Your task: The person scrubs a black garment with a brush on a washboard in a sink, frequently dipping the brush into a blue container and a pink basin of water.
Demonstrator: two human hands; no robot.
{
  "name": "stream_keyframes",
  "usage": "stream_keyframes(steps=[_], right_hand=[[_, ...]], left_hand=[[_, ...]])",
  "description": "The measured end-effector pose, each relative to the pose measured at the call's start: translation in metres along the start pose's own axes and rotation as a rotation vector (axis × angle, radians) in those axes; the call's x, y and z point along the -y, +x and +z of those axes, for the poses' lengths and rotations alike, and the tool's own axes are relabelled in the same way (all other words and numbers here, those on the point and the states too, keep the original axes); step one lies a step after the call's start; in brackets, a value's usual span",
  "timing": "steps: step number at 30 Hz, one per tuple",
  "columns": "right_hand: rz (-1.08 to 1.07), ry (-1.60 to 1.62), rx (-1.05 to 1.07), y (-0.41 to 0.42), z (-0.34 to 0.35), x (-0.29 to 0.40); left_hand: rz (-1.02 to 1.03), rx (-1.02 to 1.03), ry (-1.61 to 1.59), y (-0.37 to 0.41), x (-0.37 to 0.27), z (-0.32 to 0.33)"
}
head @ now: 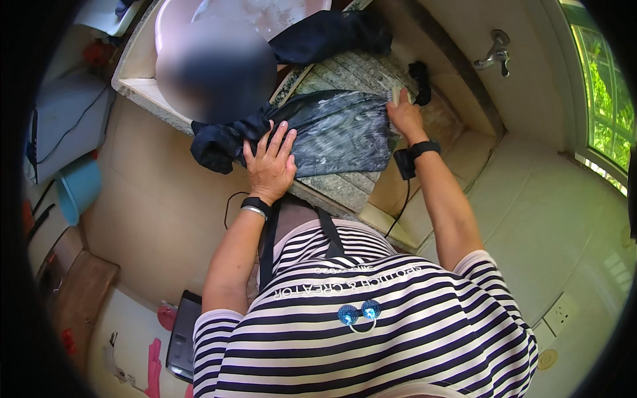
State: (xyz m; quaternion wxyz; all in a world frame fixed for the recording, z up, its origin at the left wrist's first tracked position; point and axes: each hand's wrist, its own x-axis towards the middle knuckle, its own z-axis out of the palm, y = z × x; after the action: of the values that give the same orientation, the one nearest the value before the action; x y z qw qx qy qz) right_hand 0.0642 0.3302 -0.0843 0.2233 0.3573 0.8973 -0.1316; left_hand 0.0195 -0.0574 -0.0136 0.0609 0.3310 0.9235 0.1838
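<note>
A dark, wet garment [338, 129] lies spread over a ridged stone washboard slab [348, 191], with whitish suds streaked across it. My left hand [271, 161] presses flat on the garment's left part, fingers apart. Bunched dark cloth [214, 149] hangs over the slab's edge beside that hand. At the garment's right end, my right hand [405, 117] grips a pale scrubbing brush [396, 97], mostly covered by the fingers. Another dark cloth [333, 35] is draped at the top of the slab.
A pink basin [166, 22] with sudsy water stands beyond the slab, partly behind a blurred patch. A metal tap [495, 54] juts from the right wall. Near my right wrist are a small black device [404, 164] and its cable. A blue bucket [78, 189] is at left.
</note>
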Motion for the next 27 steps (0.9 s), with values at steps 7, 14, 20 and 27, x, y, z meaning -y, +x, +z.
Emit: stream_keyframes(steps=[7,14,20,27], right_hand=[[-0.755,0.166,0.086,-0.134,-0.020,0.138],[0.038,0.123,0.003,-0.018,-0.008,0.028],[-0.494,0.212,-0.049,-0.104,-0.012,0.127],[-0.163,-0.013,-0.117,-0.038,-0.012,0.082]], left_hand=[[-0.013,0.020,0.043,-0.006,0.001,-0.002],[0.010,0.006,0.024,0.000,0.000,-0.001],[-0.001,0.008,0.027,-0.003,0.000,-0.002],[-0.002,0.013,0.020,-0.003,0.001,-0.003]])
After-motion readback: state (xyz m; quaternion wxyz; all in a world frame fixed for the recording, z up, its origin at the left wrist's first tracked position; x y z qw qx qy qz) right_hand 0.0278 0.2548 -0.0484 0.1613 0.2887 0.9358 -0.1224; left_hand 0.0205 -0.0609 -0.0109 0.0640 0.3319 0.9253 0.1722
